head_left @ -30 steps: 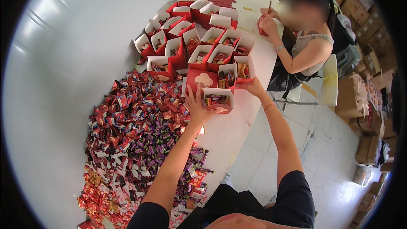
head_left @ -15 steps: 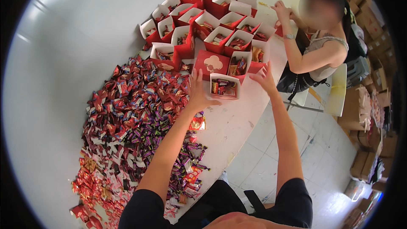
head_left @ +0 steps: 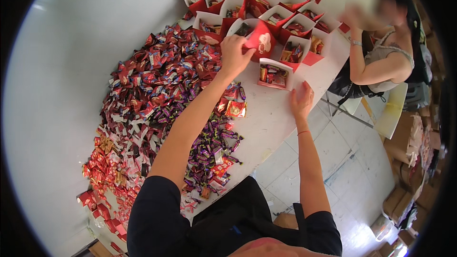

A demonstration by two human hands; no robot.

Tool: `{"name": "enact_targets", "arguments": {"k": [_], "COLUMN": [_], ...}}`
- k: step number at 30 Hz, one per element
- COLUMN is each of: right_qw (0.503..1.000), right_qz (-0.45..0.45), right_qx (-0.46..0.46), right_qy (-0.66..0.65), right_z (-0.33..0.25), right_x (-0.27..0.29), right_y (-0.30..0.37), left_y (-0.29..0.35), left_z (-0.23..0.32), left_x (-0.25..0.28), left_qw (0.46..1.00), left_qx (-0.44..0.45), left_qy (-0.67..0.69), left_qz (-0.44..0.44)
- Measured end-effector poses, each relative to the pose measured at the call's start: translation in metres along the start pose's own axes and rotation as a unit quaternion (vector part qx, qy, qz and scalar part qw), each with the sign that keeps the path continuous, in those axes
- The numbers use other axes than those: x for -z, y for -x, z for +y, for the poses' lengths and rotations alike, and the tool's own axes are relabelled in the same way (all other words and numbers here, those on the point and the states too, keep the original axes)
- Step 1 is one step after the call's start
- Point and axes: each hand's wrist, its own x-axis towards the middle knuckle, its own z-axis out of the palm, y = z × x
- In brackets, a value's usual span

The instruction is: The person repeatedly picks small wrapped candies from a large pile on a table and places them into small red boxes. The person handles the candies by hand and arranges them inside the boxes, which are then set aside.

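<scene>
My left hand point(head_left: 234, 53) grips the edge of a red gift box point(head_left: 257, 39) with a pale picture on its side, tilted at the front of a cluster of open boxes. My right hand point(head_left: 302, 99) rests on the white table point(head_left: 71, 43) with fingers apart, just right of a small open box point(head_left: 274, 74) filled with wrapped candies. That small box stands alone in front of the cluster, touched by neither hand.
A big heap of wrapped candies point(head_left: 157, 109) in red, purple and white covers the table to my left. Several open red-and-white boxes point(head_left: 266, 0) fill the far end. Another person point(head_left: 381, 52) sits at the far right. Cardboard boxes point(head_left: 409, 181) line the tiled floor.
My left hand let go of the small candy-filled box and took hold of the red box behind it. My right hand drew back from the small box onto the table.
</scene>
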Motion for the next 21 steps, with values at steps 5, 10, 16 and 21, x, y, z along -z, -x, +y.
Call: {"name": "enact_targets", "arguments": {"k": [5, 10, 16, 21], "right_qw": [1.0, 0.989, 0.97, 0.952], "right_qz": [0.0, -0.044, -0.158, -0.246], "right_qx": [-0.003, -0.125, 0.143, 0.173], "right_qy": [-0.023, -0.065, -0.119, -0.062], "right_z": [-0.009, -0.031, -0.184, -0.164], "right_x": [-0.004, 0.003, -0.02, -0.069], "right_y": [0.002, 0.054, 0.075, 0.088], "left_y": [-0.021, 0.001, 0.262, 0.469], "left_z": [-0.009, 0.029, 0.044, 0.154], "left_x": [0.008, 0.072, 0.198, 0.297], "left_qw": [0.954, 0.992, 0.966, 0.885], "left_qx": [-0.187, -0.111, 0.211, 0.442], "left_qy": [-0.229, -0.039, 0.144, 0.144], "left_qz": [-0.043, 0.042, 0.028, -0.002]}}
